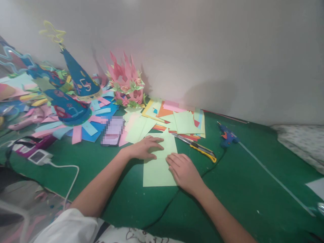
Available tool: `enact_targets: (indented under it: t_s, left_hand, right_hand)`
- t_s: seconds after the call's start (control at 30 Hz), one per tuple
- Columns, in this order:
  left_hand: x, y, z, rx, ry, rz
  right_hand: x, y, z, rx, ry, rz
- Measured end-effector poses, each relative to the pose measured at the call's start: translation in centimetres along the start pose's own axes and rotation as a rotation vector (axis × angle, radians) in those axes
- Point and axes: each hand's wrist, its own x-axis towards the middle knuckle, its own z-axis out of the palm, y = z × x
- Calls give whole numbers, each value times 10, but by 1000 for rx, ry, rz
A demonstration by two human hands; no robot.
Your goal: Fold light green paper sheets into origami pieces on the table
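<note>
Green tabletop (240,189) against a pale wall. A light green paper sheet (157,173) lies straight ahead, its long axis running toward the wall. Both hands press it flat, grasping nothing: left hand (145,148) at its far left edge, right hand (183,170) at its nearer right edge.

A plain pale wall (202,50) (softly shadowed) rises behind the green work surface (240,189).

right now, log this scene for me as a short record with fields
surface: green table mat
left hand: flat on the pale green paper sheet
right hand: resting on the same sheet's right edge
right of sheet: yellow utility knife, blue glue gun
behind sheet: loose stack of coloured paper
back left: blue paper cone hats, pink paper crown
</note>
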Motion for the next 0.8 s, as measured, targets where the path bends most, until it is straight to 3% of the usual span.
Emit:
enact_targets:
  t_s: [0.27,0.63,0.8]
  left_hand:
    - [-1,-3,2,30,-9,54]
    - [-16,8,-12,139,-134,-123]
    - [-23,6,-16,172,-142,-139]
  right_hand:
    - [19,-16,10,115,-49,-42]
    - [17,-14,10,199,-16,-2]
    - [17,-13,9,218,-23,9]
